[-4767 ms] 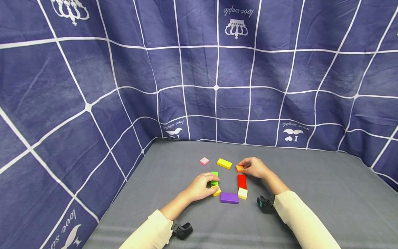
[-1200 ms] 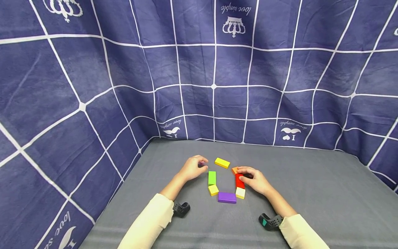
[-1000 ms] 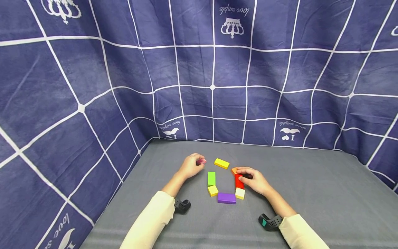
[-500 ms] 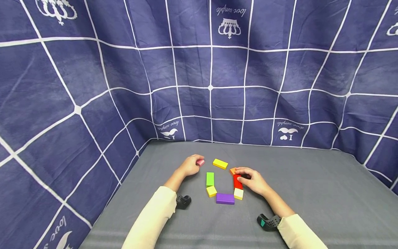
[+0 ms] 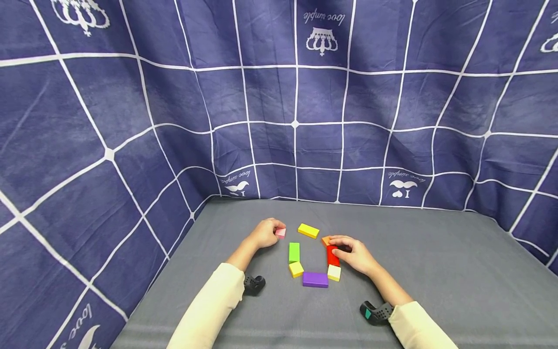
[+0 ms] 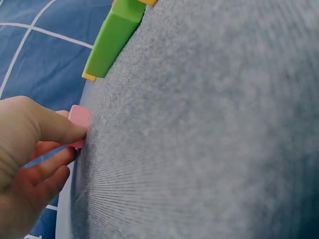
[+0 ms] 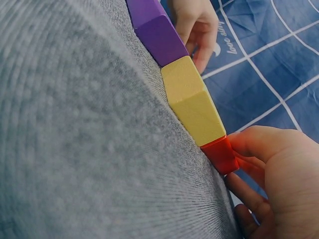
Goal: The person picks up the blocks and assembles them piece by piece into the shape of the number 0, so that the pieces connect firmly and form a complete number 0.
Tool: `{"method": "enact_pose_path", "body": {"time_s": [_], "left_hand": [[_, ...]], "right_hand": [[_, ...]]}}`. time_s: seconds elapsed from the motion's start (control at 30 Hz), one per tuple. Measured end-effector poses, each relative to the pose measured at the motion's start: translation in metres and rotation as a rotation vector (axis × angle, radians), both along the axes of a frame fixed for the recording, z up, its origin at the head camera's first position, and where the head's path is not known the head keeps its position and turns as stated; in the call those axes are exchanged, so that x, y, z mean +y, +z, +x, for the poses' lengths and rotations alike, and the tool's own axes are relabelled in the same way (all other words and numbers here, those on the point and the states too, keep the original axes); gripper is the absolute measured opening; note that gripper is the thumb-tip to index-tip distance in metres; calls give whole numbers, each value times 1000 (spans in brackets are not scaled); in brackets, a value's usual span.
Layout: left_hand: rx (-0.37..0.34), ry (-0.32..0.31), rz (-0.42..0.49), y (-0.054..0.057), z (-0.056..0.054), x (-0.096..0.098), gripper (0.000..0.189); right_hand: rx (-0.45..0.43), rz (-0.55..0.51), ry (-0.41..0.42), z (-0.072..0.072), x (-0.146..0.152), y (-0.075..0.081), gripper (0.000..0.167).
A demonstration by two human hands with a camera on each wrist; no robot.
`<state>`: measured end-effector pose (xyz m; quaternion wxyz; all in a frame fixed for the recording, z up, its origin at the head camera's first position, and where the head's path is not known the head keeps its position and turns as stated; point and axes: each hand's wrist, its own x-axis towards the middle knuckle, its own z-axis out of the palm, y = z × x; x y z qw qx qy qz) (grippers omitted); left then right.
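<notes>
In the head view my left hand [image 5: 263, 233] pinches a small pink block [image 5: 281, 233] between thumb and fingers, low at the table. The left wrist view shows the thumb on the near side of that pink block [image 6: 79, 117]. My right hand [image 5: 356, 254] has its thumb on the red block [image 5: 333, 255] and a fingertip at the orange block [image 5: 326, 240], which it partly covers. In the right wrist view the thumb and fingers bend about the red block [image 7: 222, 155]. A cream block [image 5: 334, 272] touches the red block's near end.
A green block [image 5: 294, 252] and a yellow cube [image 5: 296, 269] line the left side. A purple block [image 5: 316, 279] lies at the front, and a long yellow block [image 5: 308, 230] at the back. The grey table [image 5: 414, 252] meets a blue gridded curtain [image 5: 370, 106].
My left hand has left the green and yellow blocks, taken hold of the pink block and brought it slightly nearer. My right hand has shifted from the orange block to the red one.
</notes>
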<state>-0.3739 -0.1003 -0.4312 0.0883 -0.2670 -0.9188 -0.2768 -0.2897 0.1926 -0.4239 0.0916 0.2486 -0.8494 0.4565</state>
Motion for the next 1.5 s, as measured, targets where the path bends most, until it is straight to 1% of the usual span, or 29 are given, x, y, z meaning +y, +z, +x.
{"method": "enact_pose_path", "body": {"time_s": [0.23,0.33,0.5,0.67,0.93,1.23,1.5], "left_hand": [[-14,-35,-27,5,4,4,32],[-7,-58,-45,8,5,7,32],[10,-107,-81,13,5,14,34],[1,-144,-110,15,3,22,34],[21,-189,-125,20,6,31,33],[-17,-198,-173,22,3,35,32],[-75,-191,-175,25,5,37,33]], "right_hand": [[7,1,-6,0,1,-1,23],[5,3,-2,0,1,-1,23],[-3,4,-3,0,1,-1,24],[-9,9,-12,1,2,-1,24],[3,10,-9,1,2,-1,24],[5,14,-2,2,0,0,23],[0,14,-12,0,0,0,24]]}}
